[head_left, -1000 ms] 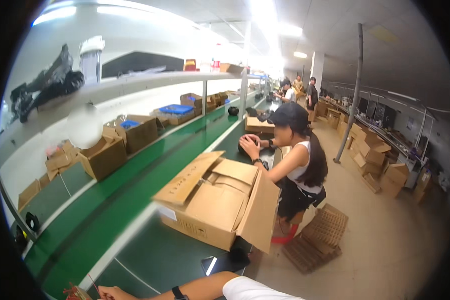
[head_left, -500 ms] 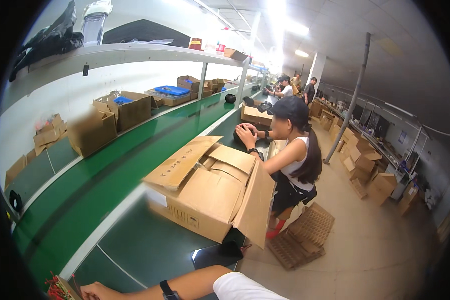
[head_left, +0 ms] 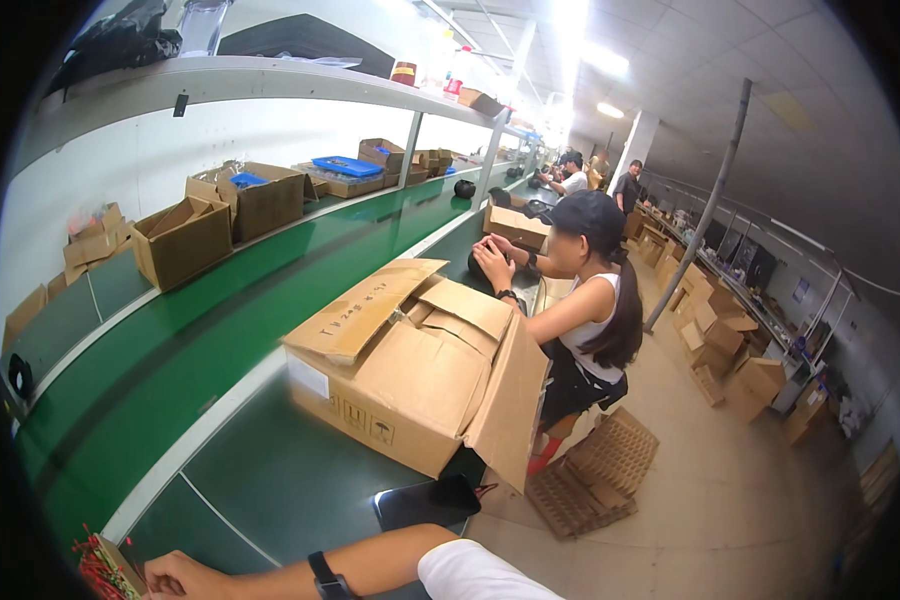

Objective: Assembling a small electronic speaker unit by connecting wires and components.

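Note:
My right hand (head_left: pixel 185 577) is at the lower left edge, a dark watch on its wrist. Its fingers are bent and drawn together; what they hold, if anything, is hidden. Just left of it stands a small cardboard box (head_left: pixel 120 568), partly cut off by the frame, with a bundle of thin red wires (head_left: pixel 92 570) in it. My left hand is out of view. A dark phone (head_left: pixel 427 503) lies on the green bench (head_left: pixel 270 500) beyond my forearm. Past it sits a large cardboard box (head_left: pixel 370 410) with its flaps spread.
Along the left runs a green conveyor belt (head_left: pixel 200 350), with open cartons (head_left: pixel 183 245) on its far side under a shelf (head_left: pixel 270 78). A co-worker (head_left: pixel 585 290) in a dark cap handles a black round part behind the large box. Cardboard trays (head_left: pixel 595 470) lie on the floor.
My view has shifted slightly. My right hand has risen a little beside the wire box, and its fingers are more bent. The co-worker's hands have moved slightly on the black part.

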A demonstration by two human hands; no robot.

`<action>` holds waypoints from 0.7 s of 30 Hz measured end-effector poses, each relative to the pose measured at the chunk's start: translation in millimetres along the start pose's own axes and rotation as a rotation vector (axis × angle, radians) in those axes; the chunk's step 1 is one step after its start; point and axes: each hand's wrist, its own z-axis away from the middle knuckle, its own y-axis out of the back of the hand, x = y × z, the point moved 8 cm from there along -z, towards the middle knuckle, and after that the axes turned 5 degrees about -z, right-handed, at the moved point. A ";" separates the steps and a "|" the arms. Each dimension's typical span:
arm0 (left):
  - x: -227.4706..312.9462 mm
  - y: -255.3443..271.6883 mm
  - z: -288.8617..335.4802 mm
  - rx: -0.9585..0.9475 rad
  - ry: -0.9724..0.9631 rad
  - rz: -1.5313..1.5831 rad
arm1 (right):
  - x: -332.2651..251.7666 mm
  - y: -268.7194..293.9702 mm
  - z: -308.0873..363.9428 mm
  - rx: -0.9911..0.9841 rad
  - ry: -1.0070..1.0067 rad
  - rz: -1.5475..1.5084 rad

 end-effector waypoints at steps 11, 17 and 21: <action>1.3 -5.8 2.8 -0.095 -0.021 0.064 | 12.9 -4.9 -4.4 0.059 0.067 -0.132; -6.6 -9.1 1.5 -0.138 0.039 0.035 | 9.6 -2.1 0.3 0.063 0.078 -0.127; -4.5 -15.5 -1.9 -0.133 0.025 0.018 | 6.4 7.1 -0.4 0.081 0.113 -0.090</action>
